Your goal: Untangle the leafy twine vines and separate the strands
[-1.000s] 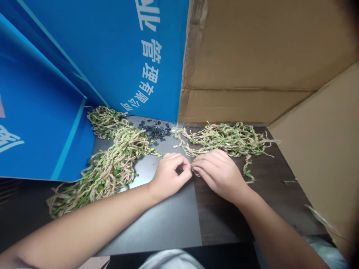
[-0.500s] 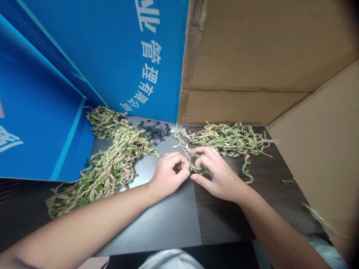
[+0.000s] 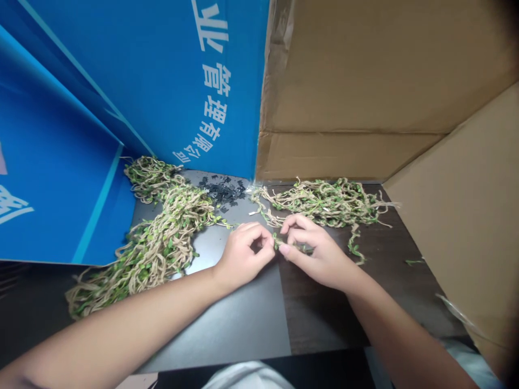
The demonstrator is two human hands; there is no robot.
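Between my two hands runs a short piece of leafy twine (image 3: 277,242), tan cord with small green leaves. My left hand (image 3: 246,253) is closed in a pinch at its left end. The fingers of my right hand (image 3: 314,248) curl around the same twine, thumb and fingertips close together, and more of it shows beneath the palm. A heap of leafy twine (image 3: 324,202) lies just beyond my right hand. To the left is a larger heap of leafy twine (image 3: 162,246). Small black pieces (image 3: 225,190) are scattered at the back between the heaps.
Blue printed panels (image 3: 170,81) stand at the left and back. Brown cardboard walls (image 3: 357,75) close off the back right and right side. The table has a grey sheet (image 3: 235,324) on the left and dark wood (image 3: 324,319) on the right. A clear strip (image 3: 454,310) lies by the right edge.
The fingers of my right hand have curled in and closed on the twine. My left hand keeps its pinch in nearly the same spot.
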